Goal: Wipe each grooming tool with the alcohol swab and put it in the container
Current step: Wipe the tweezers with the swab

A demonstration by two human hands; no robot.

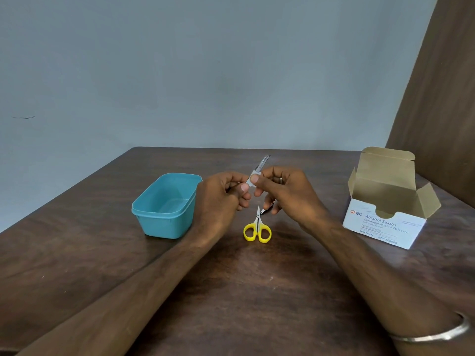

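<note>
Both hands [257, 191] pinching swab-wrapped file [259, 167], mid-table

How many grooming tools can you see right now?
2 for sure: a metal nail file held up between both hands, and yellow-handled scissors on the table. A small metal piece under the right hand may be a third.

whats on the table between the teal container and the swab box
In the head view, the yellow-handled scissors lie on the table between the teal container and the alcohol swab box. Both hands hover above that stretch.
</note>
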